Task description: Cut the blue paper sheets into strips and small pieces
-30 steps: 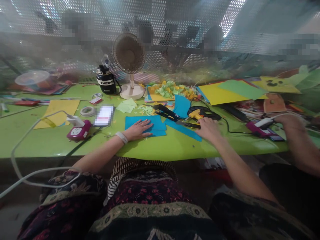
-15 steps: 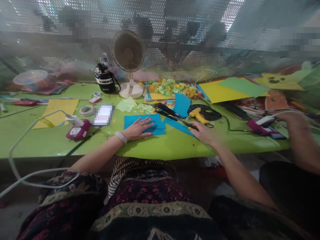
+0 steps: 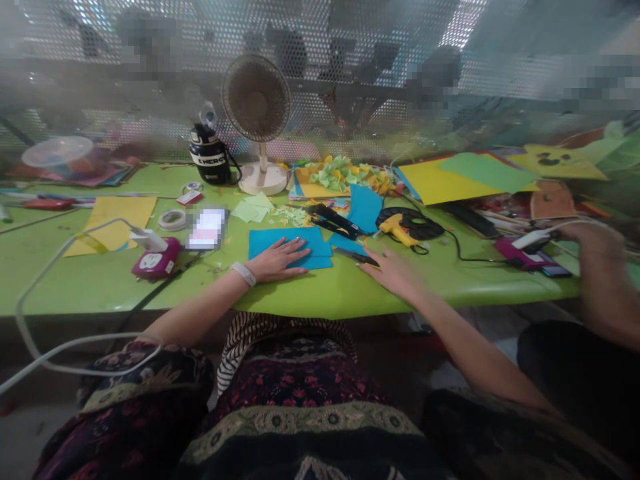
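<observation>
Blue paper (image 3: 260, 241) lies flat on the green-covered table, near its front edge. My left hand (image 3: 281, 260) rests on it with the fingers spread, pressing the sheet down. To the right, my right hand (image 3: 393, 270) is closed on the handle of black scissors (image 3: 353, 255), whose blades point left towards the blue paper. Under and behind the scissors lies a blue strip (image 3: 345, 243). A black stapler (image 3: 334, 222) lies just beyond, beside another blue piece (image 3: 364, 207).
Behind stand a fan (image 3: 263, 180) and a black bottle (image 3: 210, 160). A yellow glue gun (image 3: 399, 231) lies right of the stapler. A phone (image 3: 207, 230), tape roll (image 3: 171, 220) and purple adapter (image 3: 157, 260) lie left. Another person's arm (image 3: 603, 267) reaches in at right.
My right hand has moved left and slightly towards me with the scissors, which now lie clear of the stapler. My left hand has stayed on the blue paper.
</observation>
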A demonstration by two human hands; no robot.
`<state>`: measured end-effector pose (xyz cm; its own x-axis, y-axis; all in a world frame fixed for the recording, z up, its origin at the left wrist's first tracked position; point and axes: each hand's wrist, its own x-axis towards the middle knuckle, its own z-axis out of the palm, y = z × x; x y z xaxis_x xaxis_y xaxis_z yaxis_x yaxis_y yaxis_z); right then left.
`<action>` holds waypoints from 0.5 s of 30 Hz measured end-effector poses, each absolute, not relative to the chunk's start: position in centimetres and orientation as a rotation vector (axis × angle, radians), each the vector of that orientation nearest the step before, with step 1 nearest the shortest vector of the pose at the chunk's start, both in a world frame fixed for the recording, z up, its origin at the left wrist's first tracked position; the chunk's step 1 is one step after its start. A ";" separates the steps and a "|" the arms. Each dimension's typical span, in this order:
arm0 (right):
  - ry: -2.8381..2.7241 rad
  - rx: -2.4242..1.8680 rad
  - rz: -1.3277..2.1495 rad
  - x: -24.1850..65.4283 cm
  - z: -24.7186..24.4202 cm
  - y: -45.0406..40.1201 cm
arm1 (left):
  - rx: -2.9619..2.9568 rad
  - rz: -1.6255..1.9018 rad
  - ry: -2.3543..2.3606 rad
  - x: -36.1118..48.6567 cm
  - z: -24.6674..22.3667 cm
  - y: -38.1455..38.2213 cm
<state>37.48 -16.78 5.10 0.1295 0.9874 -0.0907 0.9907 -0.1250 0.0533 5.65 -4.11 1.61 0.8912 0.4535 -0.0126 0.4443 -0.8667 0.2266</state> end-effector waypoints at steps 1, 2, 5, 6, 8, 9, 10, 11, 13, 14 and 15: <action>2.014 2.284 -0.049 37.5 5.1 -16.8 | 2.833 0.068 0.681 5.6 1.5 -4.1; 2.018 2.285 -0.051 37.4 5.1 -16.8 | 2.832 0.073 0.679 5.6 1.5 -4.1; 2.022 2.284 -0.059 37.4 5.1 -16.8 | 2.831 0.069 0.674 5.6 1.3 -4.0; 2.021 2.281 -0.060 37.3 5.1 -16.8 | 2.833 0.064 0.673 5.6 1.3 -4.0; 2.016 2.278 -0.053 37.3 5.1 -16.8 | 2.835 0.056 0.679 5.6 1.2 -3.9; 2.015 2.276 -0.049 37.2 5.2 -16.9 | 2.835 0.054 0.681 5.6 1.2 -4.0; 2.016 2.277 -0.046 37.2 5.1 -16.9 | 2.835 0.053 0.682 5.6 1.2 -4.0; 2.019 2.277 -0.045 37.2 5.1 -16.9 | 2.835 0.054 0.682 5.6 1.3 -4.0; 2.025 2.283 -0.042 37.2 5.1 -16.9 | 2.834 0.056 0.680 5.7 1.4 -4.0; 2.026 2.286 -0.040 37.3 5.0 -16.9 | 2.834 0.055 0.681 5.7 1.4 -4.1; 2.027 2.293 -0.037 37.3 5.0 -16.9 | 2.834 0.053 0.683 5.7 1.5 -4.1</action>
<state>37.33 -16.93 4.99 0.1238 0.9897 -0.0716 0.9917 -0.1208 0.0449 5.67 -4.13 1.49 0.8910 0.4536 -0.0177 0.4455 -0.8663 0.2258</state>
